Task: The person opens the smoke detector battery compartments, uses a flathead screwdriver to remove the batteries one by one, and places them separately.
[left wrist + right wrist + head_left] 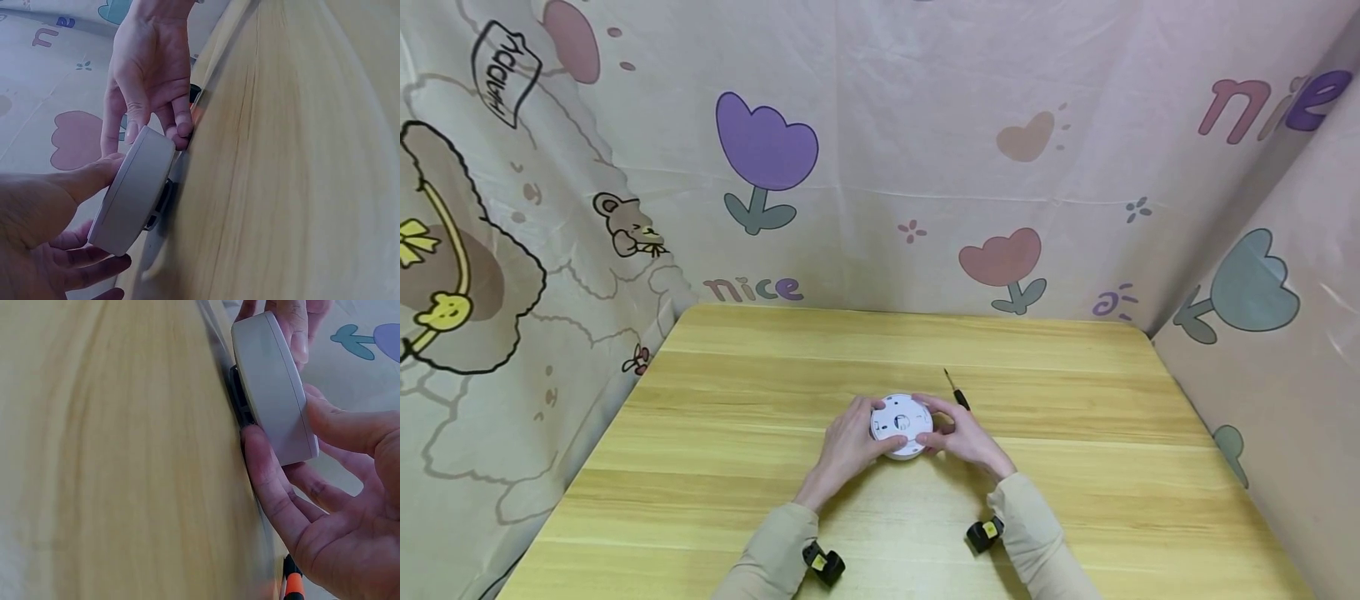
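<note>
A round white smoke detector is held just over the table between both hands, its slotted, marked flat face turned up. The left hand grips its left edge, thumb on the upper face and fingers along the side. On the opposite edge the right hand pinches it with thumb above and fingers around and below. Side-on in the left wrist view, the smoke detector shows a smooth rim and a black part underneath. One right fingertip touches near that black part in the right wrist view, below the smoke detector.
A screwdriver lies on the wooden table just beyond the right hand; its handle is black and orange in the right wrist view. Printed cloth hangs behind and at both sides. Small black cameras sit on the wrists.
</note>
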Motion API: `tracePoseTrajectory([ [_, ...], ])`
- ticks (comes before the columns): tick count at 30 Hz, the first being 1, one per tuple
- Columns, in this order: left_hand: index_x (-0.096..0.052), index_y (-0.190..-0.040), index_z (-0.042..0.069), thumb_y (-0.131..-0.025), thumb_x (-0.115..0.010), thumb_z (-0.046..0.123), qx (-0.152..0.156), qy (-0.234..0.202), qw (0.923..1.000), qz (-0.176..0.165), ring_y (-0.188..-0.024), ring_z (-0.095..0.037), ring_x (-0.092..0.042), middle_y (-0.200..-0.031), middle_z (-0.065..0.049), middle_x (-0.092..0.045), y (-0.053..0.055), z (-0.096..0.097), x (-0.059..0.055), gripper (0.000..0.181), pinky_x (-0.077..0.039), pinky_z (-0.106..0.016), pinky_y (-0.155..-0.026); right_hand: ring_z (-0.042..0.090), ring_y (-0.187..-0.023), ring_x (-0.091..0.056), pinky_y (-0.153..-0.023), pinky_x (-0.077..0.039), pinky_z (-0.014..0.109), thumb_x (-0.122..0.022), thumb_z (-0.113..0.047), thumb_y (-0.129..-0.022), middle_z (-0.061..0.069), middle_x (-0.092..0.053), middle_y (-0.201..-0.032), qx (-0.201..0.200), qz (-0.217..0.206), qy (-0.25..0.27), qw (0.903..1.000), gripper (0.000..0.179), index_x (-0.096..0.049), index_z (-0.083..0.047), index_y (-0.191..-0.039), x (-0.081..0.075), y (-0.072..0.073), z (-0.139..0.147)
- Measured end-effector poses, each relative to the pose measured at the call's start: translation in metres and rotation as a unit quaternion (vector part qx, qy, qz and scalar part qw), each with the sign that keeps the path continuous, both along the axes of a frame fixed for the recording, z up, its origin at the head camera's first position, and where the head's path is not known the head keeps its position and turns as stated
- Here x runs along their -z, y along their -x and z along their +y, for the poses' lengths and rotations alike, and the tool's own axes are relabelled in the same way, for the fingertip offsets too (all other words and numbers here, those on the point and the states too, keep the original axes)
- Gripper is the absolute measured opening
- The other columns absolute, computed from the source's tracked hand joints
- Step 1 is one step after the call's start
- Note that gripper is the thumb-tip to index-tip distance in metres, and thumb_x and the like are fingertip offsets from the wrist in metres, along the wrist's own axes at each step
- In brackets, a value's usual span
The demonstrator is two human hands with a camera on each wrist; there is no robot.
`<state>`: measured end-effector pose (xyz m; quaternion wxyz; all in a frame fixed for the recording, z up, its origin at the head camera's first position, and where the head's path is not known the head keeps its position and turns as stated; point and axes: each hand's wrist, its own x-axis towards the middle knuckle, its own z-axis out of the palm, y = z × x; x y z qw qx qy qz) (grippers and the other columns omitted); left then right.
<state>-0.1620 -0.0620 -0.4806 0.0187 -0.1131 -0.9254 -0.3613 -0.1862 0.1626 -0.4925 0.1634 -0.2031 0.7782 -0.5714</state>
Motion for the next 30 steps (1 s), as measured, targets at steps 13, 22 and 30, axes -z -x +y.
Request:
tracePoseTrajectory([
  [13, -0.056, -0.131, 0.003, -0.081, -0.082, 0.043, 0.003, -0.008, 1.0, 0.001, -0.103, -0.028, -0.064, -0.123, -0.012, -0.062, 0.0005, -0.0007, 0.0002, 0.07, -0.053, -0.049, -0.093, 0.031, -0.099, -0.071, -0.088, -0.061, 0.036, -0.076, -0.01, -0.087, 0.027, -0.061, -0.132, -0.002, 0.08, -0.074, 0.994, 0.069, -0.046, -0.004, -0.148, -0.0029, 0.0046, -0.0005],
  [22, -0.055, -0.131, 0.005, -0.08, -0.082, 0.042, 0.006, -0.013, 0.9999, 0.008, -0.104, -0.026, -0.064, -0.124, -0.011, -0.062, 0.0009, 0.0004, 0.0026, 0.069, -0.054, -0.045, -0.09, 0.028, -0.106, -0.064, -0.094, -0.057, 0.042, -0.082, -0.014, -0.082, 0.018, -0.059, -0.137, 0.027, 0.128, -0.123, 0.9837, 0.067, -0.052, -0.006, -0.141, -0.008, 0.0045, -0.0034],
  [30, -0.053, -0.129, 0.005, -0.079, -0.084, 0.035, 0.013, -0.03, 0.9993, 0.018, -0.104, -0.026, -0.063, -0.125, -0.012, -0.06, 0.0004, 0.0008, 0.0061, 0.066, -0.055, -0.042, -0.087, 0.024, -0.102, -0.062, -0.088, -0.06, 0.039, -0.085, -0.008, -0.077, 0.013, -0.056, -0.124, 0.04, 0.11, -0.119, 0.986, 0.065, -0.053, -0.009, -0.134, -0.0085, 0.0048, -0.0057],
])
